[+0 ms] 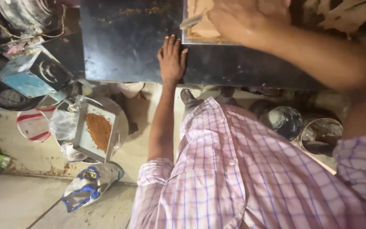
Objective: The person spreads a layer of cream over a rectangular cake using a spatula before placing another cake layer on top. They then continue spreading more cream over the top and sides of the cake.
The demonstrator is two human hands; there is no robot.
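Head view: my left hand (172, 59) lies flat, fingers together and gripping nothing, on the dark counter (123, 42); my right hand (246, 17), blurred, spreads open over the metal tray (204, 36) of tan dough at the counter's far edge; pressing seems the step in hand, which calls for steady bracing; a pan of brown powder (98, 131) sits below.

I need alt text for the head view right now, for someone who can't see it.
Seen from above, a person in a checked shirt rests the left hand flat on a dark counter, while the blurred right hand presses on tan material in a metal tray. Lower left, a square tray of brown powder sits on a pot.
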